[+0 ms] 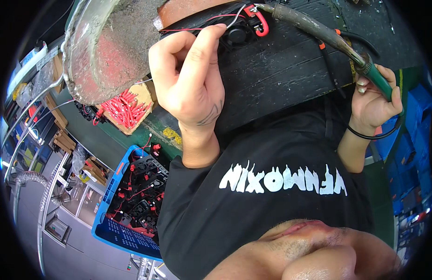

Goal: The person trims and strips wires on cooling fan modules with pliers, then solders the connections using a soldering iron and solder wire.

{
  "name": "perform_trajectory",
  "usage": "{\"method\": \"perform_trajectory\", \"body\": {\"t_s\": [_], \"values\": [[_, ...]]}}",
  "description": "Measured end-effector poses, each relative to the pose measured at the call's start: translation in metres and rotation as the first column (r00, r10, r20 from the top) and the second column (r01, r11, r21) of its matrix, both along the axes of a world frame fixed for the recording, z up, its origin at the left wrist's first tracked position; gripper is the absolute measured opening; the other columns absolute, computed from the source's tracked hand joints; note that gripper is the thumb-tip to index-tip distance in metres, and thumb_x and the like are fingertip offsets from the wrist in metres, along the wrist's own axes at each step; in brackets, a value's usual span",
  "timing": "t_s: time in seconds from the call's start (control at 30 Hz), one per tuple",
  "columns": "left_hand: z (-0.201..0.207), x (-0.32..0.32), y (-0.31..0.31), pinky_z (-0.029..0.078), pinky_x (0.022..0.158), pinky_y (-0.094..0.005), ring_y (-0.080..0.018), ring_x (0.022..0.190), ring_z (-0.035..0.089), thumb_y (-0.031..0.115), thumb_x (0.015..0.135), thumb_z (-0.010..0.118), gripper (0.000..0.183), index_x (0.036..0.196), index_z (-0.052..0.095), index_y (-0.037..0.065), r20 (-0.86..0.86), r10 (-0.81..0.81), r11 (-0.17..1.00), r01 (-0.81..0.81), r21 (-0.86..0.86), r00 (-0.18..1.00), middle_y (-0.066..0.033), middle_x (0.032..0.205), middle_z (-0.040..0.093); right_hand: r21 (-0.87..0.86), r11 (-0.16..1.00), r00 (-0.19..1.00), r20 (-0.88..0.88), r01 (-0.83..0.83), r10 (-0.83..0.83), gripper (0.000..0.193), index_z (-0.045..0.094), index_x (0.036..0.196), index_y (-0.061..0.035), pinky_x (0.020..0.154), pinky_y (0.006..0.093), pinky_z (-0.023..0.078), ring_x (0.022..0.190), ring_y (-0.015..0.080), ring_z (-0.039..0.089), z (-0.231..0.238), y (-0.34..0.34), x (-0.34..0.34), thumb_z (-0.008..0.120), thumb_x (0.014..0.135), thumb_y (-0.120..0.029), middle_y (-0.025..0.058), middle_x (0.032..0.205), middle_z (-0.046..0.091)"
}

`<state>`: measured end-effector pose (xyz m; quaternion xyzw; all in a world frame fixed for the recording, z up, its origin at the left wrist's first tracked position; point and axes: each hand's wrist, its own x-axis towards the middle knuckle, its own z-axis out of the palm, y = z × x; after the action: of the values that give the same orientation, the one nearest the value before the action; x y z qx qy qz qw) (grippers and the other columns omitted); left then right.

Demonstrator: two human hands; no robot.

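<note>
My left hand [192, 74] pinches a thin silvery wire [236, 17], which looks like solder, between thumb and forefinger. Its far end reaches toward a red part [261, 24] at the top of the black work surface [276, 79]. In my right hand [372, 105] is the green handle of a soldering iron [314, 29]. The iron's tip lies at or right beside the red part; whether they touch I cannot tell. Below the wire sits a small black fan [238, 35] with a red lead, partly hidden by my left fingers.
A cloudy, dirty clear hood [92, 56] stands left of my left hand. Beneath it, a cardboard box [150, 95] holds many red parts. A blue crate [101, 221] with black fans is at lower left. Black cables [330, 65] lie near the iron; a brown strip [188, 10] is at the top.
</note>
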<state>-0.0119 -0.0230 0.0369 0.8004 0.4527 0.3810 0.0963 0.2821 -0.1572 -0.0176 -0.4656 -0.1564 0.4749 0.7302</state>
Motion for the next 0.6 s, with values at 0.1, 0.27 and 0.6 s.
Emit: {"method": "perform_trajectory", "body": {"t_s": [0.1,0.27,0.6], "values": [[-0.001,-0.002,0.004,0.041,0.058,-0.0241,-0.0115,0.067,0.05,-0.007,0.076,0.08,0.026,0.101,0.079,0.001,-0.005,-0.028,0.999,0.028,0.027,1.0,-0.0041,0.091,0.052,-0.002,1.0,1.0,-0.006,0.0,0.0,0.063,0.067,0.115,0.0046,0.057,0.0296,0.046,0.07,0.0259,0.068,0.0,0.0,0.0,0.041,0.096,-0.049,0.0213,0.087,0.073],[-0.005,-0.01,0.006,0.039,0.055,-0.0185,-0.0048,0.063,0.05,-0.007,0.085,0.077,0.022,0.104,0.08,0.004,-0.031,-0.022,0.999,0.023,0.028,0.999,-0.0041,0.094,0.059,-0.021,1.0,1.0,-0.008,0.002,-0.002,0.063,0.067,0.115,0.0048,0.058,0.0295,0.046,0.07,0.0261,0.068,0.0,0.001,-0.001,0.04,0.097,-0.049,0.021,0.087,0.073],[-0.004,-0.012,0.005,0.038,0.054,-0.0174,-0.0033,0.061,0.047,-0.007,0.085,0.077,0.023,0.105,0.08,0.004,-0.026,-0.031,0.999,0.032,0.041,0.999,-0.0039,0.095,0.059,-0.042,0.999,1.0,-0.003,-0.015,0.015,0.063,0.068,0.115,0.0053,0.059,0.0294,0.045,0.067,0.0254,0.066,0.002,0.003,0.001,0.039,0.097,-0.048,0.0216,0.083,0.072]]}}
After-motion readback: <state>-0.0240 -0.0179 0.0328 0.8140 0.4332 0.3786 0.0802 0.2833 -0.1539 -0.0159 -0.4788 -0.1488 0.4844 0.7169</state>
